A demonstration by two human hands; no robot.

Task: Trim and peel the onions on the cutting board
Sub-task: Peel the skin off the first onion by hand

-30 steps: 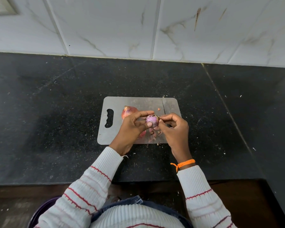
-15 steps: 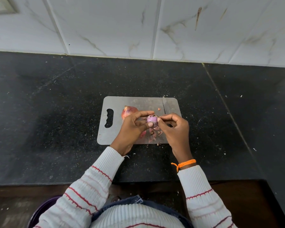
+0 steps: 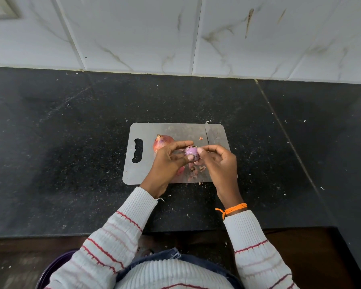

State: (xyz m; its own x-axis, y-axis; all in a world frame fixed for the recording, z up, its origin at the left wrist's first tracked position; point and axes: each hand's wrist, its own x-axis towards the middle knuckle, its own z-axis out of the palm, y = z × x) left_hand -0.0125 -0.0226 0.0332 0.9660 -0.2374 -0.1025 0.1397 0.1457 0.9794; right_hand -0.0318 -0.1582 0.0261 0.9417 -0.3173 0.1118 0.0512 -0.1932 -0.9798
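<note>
A grey cutting board (image 3: pixel 146 174) lies on the black counter. Above it my left hand (image 3: pixel 167 163) grips a small, pale purple peeled onion (image 3: pixel 191 151) between thumb and fingers. My right hand (image 3: pixel 219 161) pinches at the onion's top end with thumb and forefinger. An unpeeled red onion (image 3: pixel 162 141) rests on the board behind my left hand. Bits of peel (image 3: pixel 196 168) lie on the board under my hands. A knife blade (image 3: pixel 208 134) lies on the board's far right, its handle hidden by my right hand.
The black granite counter (image 3: pixel 71 153) spreads wide on both sides, with a white tiled wall (image 3: pixel 175 34) behind. A purple container rim (image 3: pixel 50 270) shows at the bottom left below the counter edge. Small scraps dot the counter on the right.
My right hand's fingers have shifted slightly at the onion's top and the onion has turned a little in my left hand. Both hands stay above the board.
</note>
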